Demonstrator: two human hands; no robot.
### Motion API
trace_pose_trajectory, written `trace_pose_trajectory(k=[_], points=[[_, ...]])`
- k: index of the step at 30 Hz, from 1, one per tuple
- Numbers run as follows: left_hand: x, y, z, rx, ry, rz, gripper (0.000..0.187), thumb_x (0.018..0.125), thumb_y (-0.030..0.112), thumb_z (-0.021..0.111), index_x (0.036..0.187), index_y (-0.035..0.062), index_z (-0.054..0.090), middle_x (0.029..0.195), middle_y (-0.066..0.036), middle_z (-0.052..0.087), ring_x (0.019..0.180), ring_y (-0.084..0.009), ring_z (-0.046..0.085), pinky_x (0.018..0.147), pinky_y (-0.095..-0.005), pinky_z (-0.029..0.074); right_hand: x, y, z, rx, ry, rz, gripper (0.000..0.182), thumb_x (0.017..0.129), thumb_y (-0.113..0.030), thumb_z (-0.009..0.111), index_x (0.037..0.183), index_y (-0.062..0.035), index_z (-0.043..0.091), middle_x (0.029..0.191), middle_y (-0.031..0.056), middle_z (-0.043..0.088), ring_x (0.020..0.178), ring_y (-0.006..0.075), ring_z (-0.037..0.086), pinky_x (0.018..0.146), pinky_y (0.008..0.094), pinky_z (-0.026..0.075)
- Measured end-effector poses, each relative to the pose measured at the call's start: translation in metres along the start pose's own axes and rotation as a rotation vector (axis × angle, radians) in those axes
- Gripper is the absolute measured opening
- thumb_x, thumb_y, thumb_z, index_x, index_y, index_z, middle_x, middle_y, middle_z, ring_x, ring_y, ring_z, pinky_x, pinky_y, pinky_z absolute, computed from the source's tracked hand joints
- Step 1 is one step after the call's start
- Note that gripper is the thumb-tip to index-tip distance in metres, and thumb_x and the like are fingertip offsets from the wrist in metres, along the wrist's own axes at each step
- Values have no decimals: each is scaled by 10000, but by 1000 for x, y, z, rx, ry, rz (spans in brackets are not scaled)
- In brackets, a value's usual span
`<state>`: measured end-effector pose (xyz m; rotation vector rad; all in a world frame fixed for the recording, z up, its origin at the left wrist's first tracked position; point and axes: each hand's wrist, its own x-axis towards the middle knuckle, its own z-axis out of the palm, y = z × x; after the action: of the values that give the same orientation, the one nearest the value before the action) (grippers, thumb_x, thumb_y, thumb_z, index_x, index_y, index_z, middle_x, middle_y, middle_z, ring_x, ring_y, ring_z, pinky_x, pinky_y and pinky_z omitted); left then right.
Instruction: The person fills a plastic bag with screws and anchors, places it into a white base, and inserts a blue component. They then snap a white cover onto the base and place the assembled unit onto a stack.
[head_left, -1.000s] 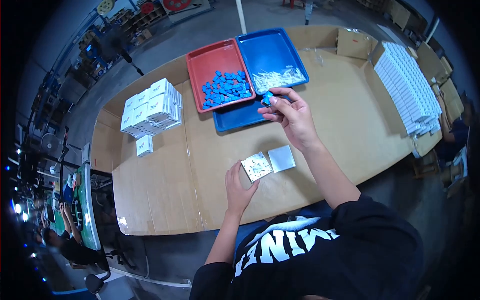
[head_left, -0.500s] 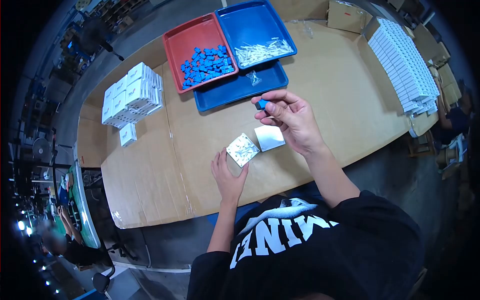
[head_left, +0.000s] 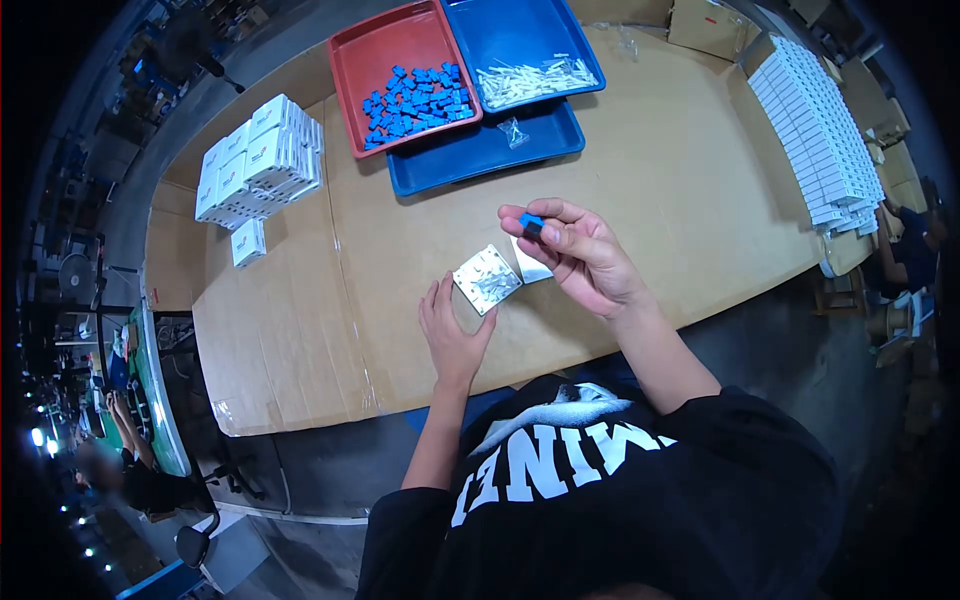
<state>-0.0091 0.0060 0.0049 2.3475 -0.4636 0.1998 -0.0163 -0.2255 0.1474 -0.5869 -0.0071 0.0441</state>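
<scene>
My right hand [head_left: 590, 262] pinches a small blue adapter [head_left: 531, 225] with a dark end, raised above the cardboard-covered table. Lower and to the left, my left hand [head_left: 456, 335] grips the near and left edges of a white square plastic housing [head_left: 487, 280], thumb on one side and fingers on the other. The housing lies with its moulded inner side up; its fine details are too small to make out. Just right of it is a plain white square cover [head_left: 532, 262], partly hidden behind my right hand.
Blue adapters [head_left: 415, 105] fill part of a red tray [head_left: 385, 45]. Slim white pieces [head_left: 535, 80] lie in a blue tray [head_left: 510, 30], over another blue tray [head_left: 430, 178] with a clear bag. White boxes [head_left: 250, 165] stand left, more boxes [head_left: 815, 140] right. A co-worker [head_left: 160, 485] sits far left.
My right hand has lowered slightly with the blue adapter and turned it, now covering more of the white cover. My left hand stays on the housing. The view has shifted, moving the trays up.
</scene>
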Motion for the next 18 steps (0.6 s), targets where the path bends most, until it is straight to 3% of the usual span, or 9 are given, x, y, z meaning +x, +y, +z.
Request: trace_pose_trajectory(k=[7,15,18], points=[[-1,-2,1,-13,5,-6,847,782,333,862,1477,33,483,1415,-231,511,1390,-407,429,1158,-532,339,-2,7,-15,86,-49,1,388,1011,-51,638,1386,24,569,1297,170,649,1195,243,649,1028,355,547],[-1,-2,2,-9,14,-6,854,772,311,873,1481,39,481,1418,-216,514,1396,-397,425,1157,-528,344,1,8,-25,236,-158,26,433,1029,-86,625,1443,5,534,1384,179,593,1071,201,638,912,313,547],[-2,-1,-1,-21,-25,-40,864,806,355,849,1500,35,446,1468,-179,516,1425,-392,417,1204,-577,269,0,11,-26,269,-181,34,422,1036,-82,611,1441,9,534,1400,196,585,1068,204,650,905,312,557]])
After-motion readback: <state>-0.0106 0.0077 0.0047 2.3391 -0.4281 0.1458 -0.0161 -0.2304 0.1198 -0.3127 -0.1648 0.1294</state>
